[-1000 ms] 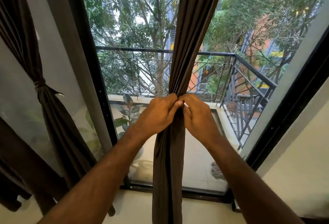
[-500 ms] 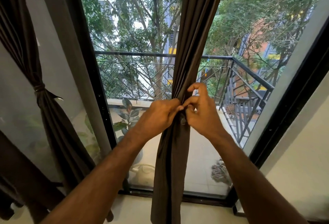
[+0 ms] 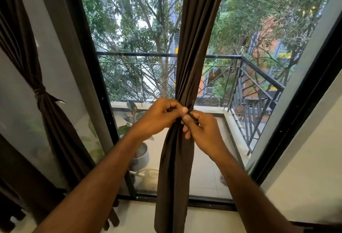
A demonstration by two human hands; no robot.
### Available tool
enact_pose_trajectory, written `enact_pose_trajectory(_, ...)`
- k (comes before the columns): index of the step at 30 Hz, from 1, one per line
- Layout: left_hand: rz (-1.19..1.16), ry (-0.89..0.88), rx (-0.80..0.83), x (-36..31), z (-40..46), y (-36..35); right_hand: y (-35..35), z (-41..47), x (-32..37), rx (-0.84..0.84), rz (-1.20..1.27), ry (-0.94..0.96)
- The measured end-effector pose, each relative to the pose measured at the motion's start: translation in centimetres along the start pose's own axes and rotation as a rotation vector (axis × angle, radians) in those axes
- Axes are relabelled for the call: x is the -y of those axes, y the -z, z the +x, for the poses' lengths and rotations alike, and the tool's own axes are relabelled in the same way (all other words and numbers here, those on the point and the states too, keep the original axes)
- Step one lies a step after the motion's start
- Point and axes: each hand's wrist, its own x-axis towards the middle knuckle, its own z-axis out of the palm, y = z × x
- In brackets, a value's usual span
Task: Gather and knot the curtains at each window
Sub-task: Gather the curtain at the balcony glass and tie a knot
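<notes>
Both forearms reach fwd to centre of window. My left hand (image 3: 159, 116): fingers curled shut, thumb pinching a thin dark tie (image 3: 191, 115) against the gathered brown curtain (image 3: 187, 77). My right hand (image 3: 203, 131): fingers closed on the tie's other end, just below and touching curtain. Curtain bunched narrow at hand height, hangs straight to floor in front of glass. Far left: second curtain (image 3: 50, 121), already cinched w/ tie. Beyond glass: potted plant (image 3: 136, 140), balcony railing (image 3: 246, 77), trees.
</notes>
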Motion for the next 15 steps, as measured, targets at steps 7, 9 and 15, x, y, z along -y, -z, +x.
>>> enact_pose_trajectory(7, -0.353, -0.001, -0.107, 1.8, -1.0, -1.4, 0.3, 0.2, -0.9, -0.026, 0.143, 0.017)
enact_pose_trajectory(9, -0.320, -0.026, -0.259, 1.8, -0.6, -1.8, 0.1, 0.3, -1.0, -0.027, 0.128, 0.028)
enact_pose_trajectory(15, -0.044, -0.186, -0.480, -1.3, 0.5, -2.0, 0.2, 0.6, -1.3, -0.147, 0.030, 0.145)
